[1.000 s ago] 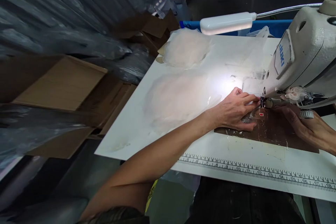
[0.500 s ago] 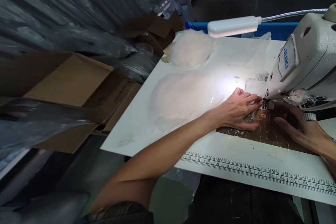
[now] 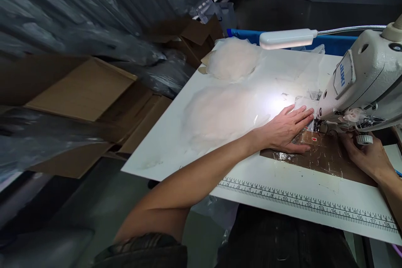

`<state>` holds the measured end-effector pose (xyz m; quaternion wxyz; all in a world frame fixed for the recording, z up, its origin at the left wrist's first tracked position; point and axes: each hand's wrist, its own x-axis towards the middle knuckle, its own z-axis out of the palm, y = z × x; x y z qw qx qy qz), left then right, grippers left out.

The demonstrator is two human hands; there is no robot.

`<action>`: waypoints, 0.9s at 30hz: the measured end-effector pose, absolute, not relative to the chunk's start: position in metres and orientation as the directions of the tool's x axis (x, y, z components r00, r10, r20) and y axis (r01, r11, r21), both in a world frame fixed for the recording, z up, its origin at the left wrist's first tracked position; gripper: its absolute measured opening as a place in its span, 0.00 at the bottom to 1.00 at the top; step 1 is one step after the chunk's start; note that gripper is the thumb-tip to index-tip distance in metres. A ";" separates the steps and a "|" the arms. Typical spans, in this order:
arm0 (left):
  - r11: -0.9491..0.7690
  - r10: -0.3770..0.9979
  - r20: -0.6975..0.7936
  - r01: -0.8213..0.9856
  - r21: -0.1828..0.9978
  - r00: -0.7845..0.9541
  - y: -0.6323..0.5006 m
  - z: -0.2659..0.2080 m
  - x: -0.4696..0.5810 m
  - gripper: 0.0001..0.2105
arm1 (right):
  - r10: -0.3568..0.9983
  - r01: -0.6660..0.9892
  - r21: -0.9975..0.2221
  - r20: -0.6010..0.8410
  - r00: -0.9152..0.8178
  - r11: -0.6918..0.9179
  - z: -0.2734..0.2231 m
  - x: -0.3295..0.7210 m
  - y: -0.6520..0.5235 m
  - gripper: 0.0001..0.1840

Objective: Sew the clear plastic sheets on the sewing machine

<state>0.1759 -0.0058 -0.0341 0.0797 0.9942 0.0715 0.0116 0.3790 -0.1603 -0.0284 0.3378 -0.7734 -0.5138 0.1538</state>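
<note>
My left hand (image 3: 287, 130) lies flat, fingers stretched out, just left of the presser foot (image 3: 317, 124) of a white sewing machine (image 3: 366, 67). Beneath its fingers is some thin, pale, see-through material (image 3: 303, 101), its outline lost in the glare. Low on the right, my right hand (image 3: 367, 157) rests by the machine's ribbed knob (image 3: 364, 138). Its fingertips are partly hidden under the machine head, so I cannot make out a hold. Between the hands, a shiny brown sheet (image 3: 323, 159) with loose thread bits covers the sewing bed.
Two pale pink, sheer heaps, a far one (image 3: 234, 59) and a nearer one (image 3: 216, 113), lie on the white table (image 3: 157, 150). A lamp (image 3: 289, 39) hangs above. Printed ruler markings (image 3: 307, 203) run along the front edge. An open cardboard box (image 3: 84, 88) stands left.
My left hand has flattened, its fingers now stretched forward beside the presser foot. My right hand has shifted right, towards the knob, uncovering more of the brown sheet. The view has tilted slightly.
</note>
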 end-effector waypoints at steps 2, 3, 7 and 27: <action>-0.975 0.172 -0.024 0.174 0.139 0.985 -0.008 -0.031 0.176 0.41 | 0.891 0.648 -0.721 0.094 0.443 -0.246 -0.031 0.380 -0.161 0.13; -0.973 0.192 -0.034 0.194 0.125 0.981 -0.009 -0.029 0.176 0.41 | 0.885 0.613 -0.752 0.085 0.458 -0.244 -0.033 0.381 -0.161 0.14; -0.952 0.299 -0.042 0.301 0.047 0.953 -0.018 -0.020 0.176 0.41 | 0.846 0.395 -0.873 -0.037 0.531 -0.286 -0.033 0.385 -0.161 0.17; -0.886 0.464 -0.232 0.444 -0.137 0.855 0.058 0.009 0.211 0.16 | 0.885 0.513 -0.831 0.057 0.462 -0.214 -0.052 0.394 -0.162 0.10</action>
